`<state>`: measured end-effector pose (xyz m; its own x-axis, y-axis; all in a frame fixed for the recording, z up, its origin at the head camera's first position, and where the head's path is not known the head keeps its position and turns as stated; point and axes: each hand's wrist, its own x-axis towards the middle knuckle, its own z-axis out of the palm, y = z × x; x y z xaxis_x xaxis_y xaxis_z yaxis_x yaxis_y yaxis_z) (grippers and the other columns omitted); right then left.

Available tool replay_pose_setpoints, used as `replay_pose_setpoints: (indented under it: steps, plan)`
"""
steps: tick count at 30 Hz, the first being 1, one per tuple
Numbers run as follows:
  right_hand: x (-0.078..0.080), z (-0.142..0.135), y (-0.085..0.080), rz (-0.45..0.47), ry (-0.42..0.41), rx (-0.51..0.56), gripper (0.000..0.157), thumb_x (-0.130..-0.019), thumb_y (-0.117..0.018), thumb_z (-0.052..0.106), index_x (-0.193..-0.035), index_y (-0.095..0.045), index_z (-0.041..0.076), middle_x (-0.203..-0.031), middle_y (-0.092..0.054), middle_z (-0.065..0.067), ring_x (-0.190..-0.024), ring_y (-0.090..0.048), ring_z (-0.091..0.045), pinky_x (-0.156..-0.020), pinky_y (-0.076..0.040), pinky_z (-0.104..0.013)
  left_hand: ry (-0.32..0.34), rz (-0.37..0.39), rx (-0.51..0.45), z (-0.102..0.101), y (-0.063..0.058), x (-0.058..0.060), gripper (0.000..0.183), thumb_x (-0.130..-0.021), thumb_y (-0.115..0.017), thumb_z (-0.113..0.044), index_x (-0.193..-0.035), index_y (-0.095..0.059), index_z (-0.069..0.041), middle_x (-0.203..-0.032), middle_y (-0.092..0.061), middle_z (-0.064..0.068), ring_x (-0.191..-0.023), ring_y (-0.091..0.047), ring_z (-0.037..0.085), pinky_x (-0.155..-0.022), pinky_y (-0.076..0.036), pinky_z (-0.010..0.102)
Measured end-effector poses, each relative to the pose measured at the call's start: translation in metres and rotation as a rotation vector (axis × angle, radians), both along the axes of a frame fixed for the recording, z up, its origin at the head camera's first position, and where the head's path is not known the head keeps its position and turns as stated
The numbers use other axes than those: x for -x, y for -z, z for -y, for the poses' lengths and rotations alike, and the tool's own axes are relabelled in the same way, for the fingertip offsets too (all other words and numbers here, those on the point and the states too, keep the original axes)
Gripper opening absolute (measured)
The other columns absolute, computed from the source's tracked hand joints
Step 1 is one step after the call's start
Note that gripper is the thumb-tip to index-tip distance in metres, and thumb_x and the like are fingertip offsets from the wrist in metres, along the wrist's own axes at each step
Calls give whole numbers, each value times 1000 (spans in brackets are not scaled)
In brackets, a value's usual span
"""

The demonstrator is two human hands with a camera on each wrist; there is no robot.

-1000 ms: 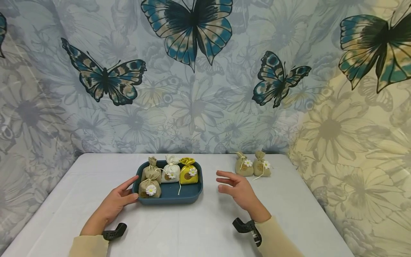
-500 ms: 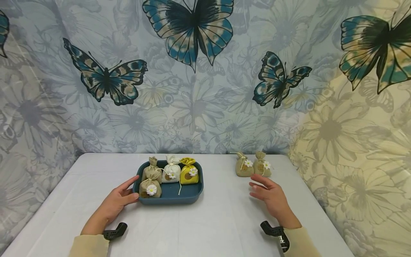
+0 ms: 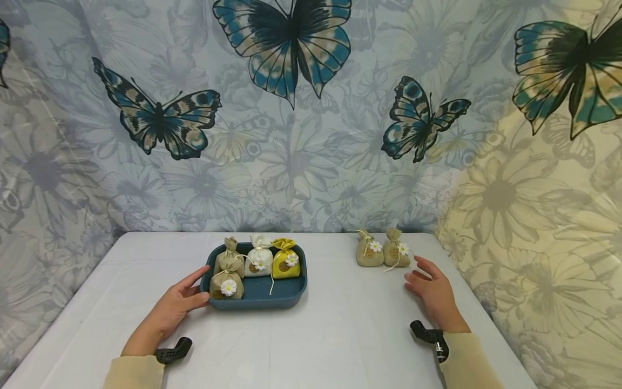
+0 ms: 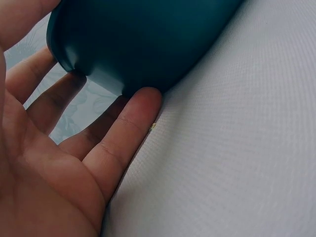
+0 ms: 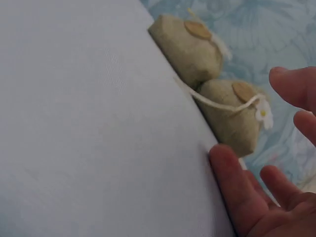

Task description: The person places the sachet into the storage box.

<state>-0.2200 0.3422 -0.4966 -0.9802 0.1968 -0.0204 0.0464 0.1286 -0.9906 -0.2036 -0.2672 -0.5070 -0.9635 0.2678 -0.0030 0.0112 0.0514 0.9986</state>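
My left hand rests against the left end of a blue tray. In the left wrist view its fairly straight fingers touch the tray's outer wall. Inside the tray stand two beige drawstring sachets, the front one with a white daisy, beside a white sachet and a yellow sachet. Toward the back right, two more beige sachets, a left one and a right one, stand side by side. Just right of this pair, my right hand hovers with loosely bent fingers, holding nothing.
A white cloth covers the table, whose back edge meets a butterfly-patterned curtain. Both wrists wear black camera mounts, such as the one on the left wrist. The tray's front right floor shows bare.
My right hand has moved rightward across the table, from between the tray and the sachet pair to the pair's right side. The left hand and tray have stayed put.
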Motion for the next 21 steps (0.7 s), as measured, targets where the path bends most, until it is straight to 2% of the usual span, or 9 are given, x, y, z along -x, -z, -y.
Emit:
replay_pose_setpoints:
  steps: [5, 11, 18, 21]
  plan:
    - [16, -7, 4, 28, -16, 57, 77, -95, -70, 9, -158, -26, 9, -160, -13, -20, -141, -26, -38, -90, -54, -36, 6, 1, -5, 1, 2, 0, 75, -97, -66, -6, -159, -24, -4, -158, -16, 32, -140, -24, 47, -89, -53, 37]
    - [34, -15, 3, 55, -77, 41, 82, -92, -75, 15, -158, -26, 9, -161, -11, -21, -143, -23, -38, -89, -54, -36, 8, -6, -9, 1, 2, 0, 74, -97, -65, -4, -158, -24, -4, -158, -15, 31, -140, -24, 46, -89, -54, 37]
    - [54, -21, 4, 61, -159, -78, 83, -93, -73, 10, -159, -24, 10, -160, -13, -24, -142, -24, -41, -84, -56, -38, 9, -6, -11, 1, 3, 1, 74, -97, -66, -5, -158, -24, -4, -158, -17, 31, -139, -26, 46, -89, -54, 37]
    - [62, -23, 5, 65, -177, -140, 84, -94, -73, 14, -160, -21, 13, -160, -13, -25, -141, -25, -43, -81, -57, -39, 10, -5, -10, 1, 3, 2, 74, -97, -65, -5, -159, -23, -4, -157, -19, 31, -139, -27, 45, -89, -54, 37]
